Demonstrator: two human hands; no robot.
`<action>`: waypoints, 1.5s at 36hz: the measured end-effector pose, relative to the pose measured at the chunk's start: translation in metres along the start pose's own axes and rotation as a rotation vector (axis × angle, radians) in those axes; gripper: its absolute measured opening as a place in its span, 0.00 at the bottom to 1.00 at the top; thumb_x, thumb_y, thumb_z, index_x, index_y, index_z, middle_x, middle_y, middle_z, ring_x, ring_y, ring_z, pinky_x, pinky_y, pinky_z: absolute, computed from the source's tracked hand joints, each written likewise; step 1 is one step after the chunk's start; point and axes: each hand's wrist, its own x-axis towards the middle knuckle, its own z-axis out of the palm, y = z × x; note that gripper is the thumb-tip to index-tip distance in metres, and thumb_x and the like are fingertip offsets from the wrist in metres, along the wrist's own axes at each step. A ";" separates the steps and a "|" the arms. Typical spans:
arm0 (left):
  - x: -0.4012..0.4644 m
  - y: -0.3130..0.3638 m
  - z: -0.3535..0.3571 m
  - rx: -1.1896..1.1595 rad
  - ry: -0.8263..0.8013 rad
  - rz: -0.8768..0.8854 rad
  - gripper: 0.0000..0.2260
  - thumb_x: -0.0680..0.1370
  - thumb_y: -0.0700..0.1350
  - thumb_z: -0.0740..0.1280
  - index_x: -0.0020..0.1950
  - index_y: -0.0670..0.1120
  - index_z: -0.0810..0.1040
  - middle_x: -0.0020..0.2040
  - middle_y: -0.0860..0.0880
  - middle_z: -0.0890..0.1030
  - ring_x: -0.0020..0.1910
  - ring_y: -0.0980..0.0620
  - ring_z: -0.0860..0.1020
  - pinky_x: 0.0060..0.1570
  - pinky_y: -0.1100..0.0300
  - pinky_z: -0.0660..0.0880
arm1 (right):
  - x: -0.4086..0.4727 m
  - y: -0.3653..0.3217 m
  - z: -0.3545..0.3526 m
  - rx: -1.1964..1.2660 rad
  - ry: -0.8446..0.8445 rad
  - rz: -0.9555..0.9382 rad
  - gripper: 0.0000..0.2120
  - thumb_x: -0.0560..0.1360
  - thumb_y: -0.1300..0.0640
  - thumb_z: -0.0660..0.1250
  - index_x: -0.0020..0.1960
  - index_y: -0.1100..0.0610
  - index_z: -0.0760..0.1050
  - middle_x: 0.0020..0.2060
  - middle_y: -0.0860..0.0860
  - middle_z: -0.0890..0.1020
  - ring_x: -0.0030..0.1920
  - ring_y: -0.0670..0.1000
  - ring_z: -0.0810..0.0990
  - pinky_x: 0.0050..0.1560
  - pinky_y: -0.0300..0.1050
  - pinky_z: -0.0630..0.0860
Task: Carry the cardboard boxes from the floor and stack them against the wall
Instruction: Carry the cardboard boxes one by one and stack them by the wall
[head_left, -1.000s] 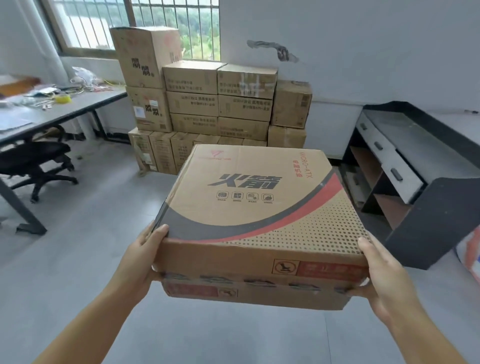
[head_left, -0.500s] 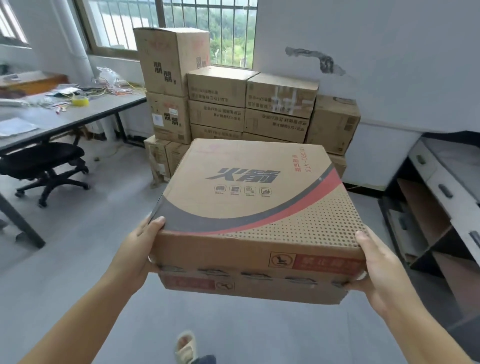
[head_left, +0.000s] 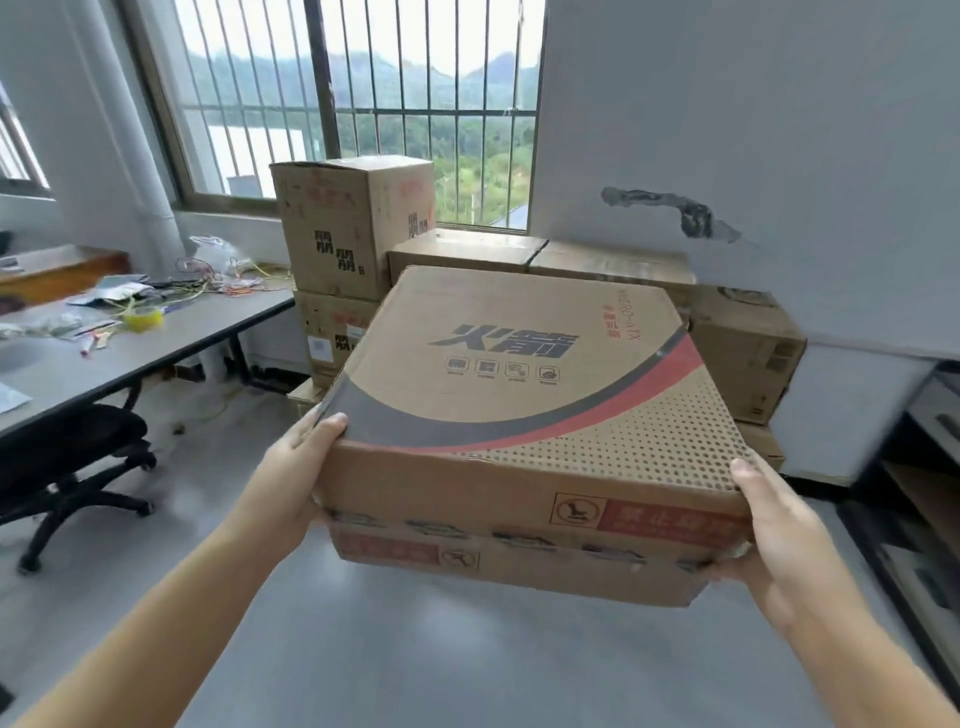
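- Standing far out to the left of the left fingers: a black office chair (head_left: 67, 457) tucked partly under a grey desk (head_left: 156, 348), the desktop littered with wires, papers and a yellow tape roll (head_left: 144, 318).
- Gripping the near left corner of the carried boxes: left hand (head_left: 291, 483), thumb lying along the top edge, remaining fingers wrapping under and out of sight.
- Being held between the two sets of fingers, clear of the floor: two flat cardboard boxes, the printed top box (head_left: 519, 395) lying directly on a lower box (head_left: 514, 566), both tilting slightly down toward the right.
- Waiting beyond the fingertips, past the far edge of the carried pair: stacked boxes (head_left: 353, 234) piled against the wall below a barred window (head_left: 363, 104), the tallest column sitting on the left.
- Clamping the near right corner: right hand (head_left: 774, 540), thumb pressing on the top edge, fingers curling beneath the lower box.
- Showing just outside the right fingers: a dark cabinet (head_left: 924, 467), blurred.
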 end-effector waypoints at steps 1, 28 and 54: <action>0.018 0.005 0.001 -0.010 0.004 0.001 0.15 0.80 0.50 0.62 0.66 0.55 0.73 0.53 0.53 0.80 0.46 0.53 0.78 0.45 0.48 0.78 | 0.016 -0.003 0.012 0.006 -0.009 -0.003 0.15 0.82 0.50 0.56 0.67 0.43 0.71 0.54 0.46 0.81 0.50 0.56 0.81 0.33 0.59 0.81; 0.541 0.126 0.088 -0.097 -0.032 0.189 0.08 0.79 0.51 0.61 0.54 0.52 0.78 0.41 0.50 0.81 0.37 0.48 0.77 0.29 0.47 0.77 | 0.477 -0.093 0.306 0.059 -0.171 -0.202 0.14 0.81 0.51 0.56 0.65 0.46 0.72 0.49 0.52 0.83 0.40 0.55 0.84 0.30 0.58 0.80; 1.007 0.206 0.195 -0.184 -0.205 0.253 0.10 0.79 0.47 0.62 0.56 0.45 0.77 0.41 0.48 0.79 0.38 0.51 0.75 0.35 0.56 0.71 | 0.794 -0.150 0.541 0.017 0.127 -0.244 0.11 0.82 0.51 0.55 0.60 0.44 0.73 0.42 0.47 0.80 0.40 0.54 0.78 0.33 0.64 0.77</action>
